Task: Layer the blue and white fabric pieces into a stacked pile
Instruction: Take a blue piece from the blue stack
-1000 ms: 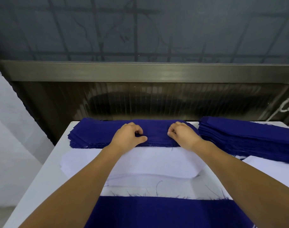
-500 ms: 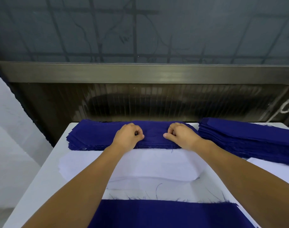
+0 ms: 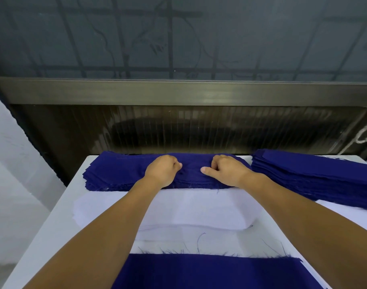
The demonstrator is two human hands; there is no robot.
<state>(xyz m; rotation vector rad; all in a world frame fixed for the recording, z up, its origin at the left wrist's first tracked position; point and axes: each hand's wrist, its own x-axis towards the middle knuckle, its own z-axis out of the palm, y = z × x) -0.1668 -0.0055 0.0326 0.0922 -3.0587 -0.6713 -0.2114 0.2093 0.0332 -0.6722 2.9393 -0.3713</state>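
Both hands curl and pinch the top layer of the far blue stack [image 3: 120, 172], left hand [image 3: 163, 171] and right hand [image 3: 226, 171] side by side near its middle; its long axis runs left-right, beyond the white pile [image 3: 178, 209].

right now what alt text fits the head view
Both hands, left hand and right hand, curl their fingers into the top of a blue fabric stack at the table's far edge. A white fabric pile lies nearer, with a second blue stack to the right.
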